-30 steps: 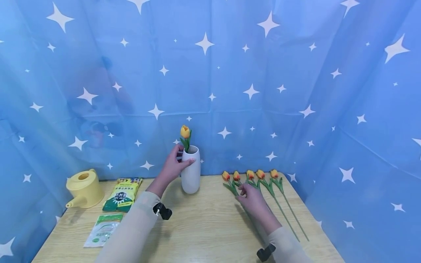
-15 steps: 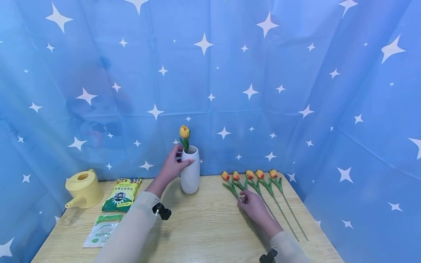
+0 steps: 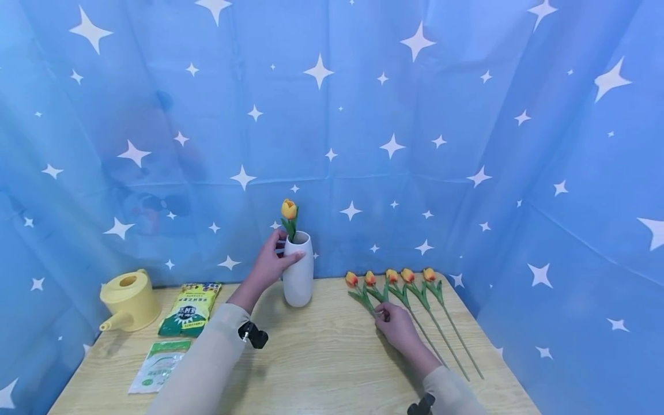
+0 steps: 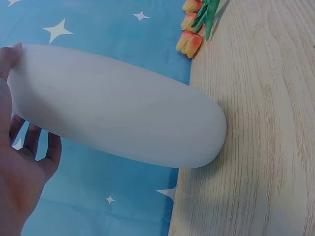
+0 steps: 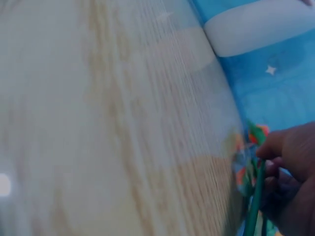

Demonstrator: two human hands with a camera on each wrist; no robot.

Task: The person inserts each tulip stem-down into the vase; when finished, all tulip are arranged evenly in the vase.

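A white vase [image 3: 298, 276] stands upright on the table, with one yellow tulip [image 3: 289, 210] leaning in its mouth. Round the upper part of the vase, the left hand [image 3: 267, 262] grips its rim end, thumb in front and fingers behind; the left wrist view shows the vase [image 4: 118, 105] and the hand [image 4: 22, 169] too. Several orange-red tulips lie in a row at the right. The right hand [image 3: 398, 328] pinches the stem of the leftmost tulip [image 3: 352, 279] below its leaves. In the blurred right wrist view, thumb and fingers hold the green stem [image 5: 253, 211].
At the left of the wooden table [image 3: 321, 357] are a yellow watering can [image 3: 132, 302], a green and yellow packet [image 3: 189, 309] and a smaller white and green packet [image 3: 158, 366]. A blue curtain [image 3: 332, 132] with white stars hangs behind the table's back edge.
The right hand has drawn slightly down along the stems, away from the tulip heads, and its fingers have closed on a stem. The left hand keeps its hold on the vase.
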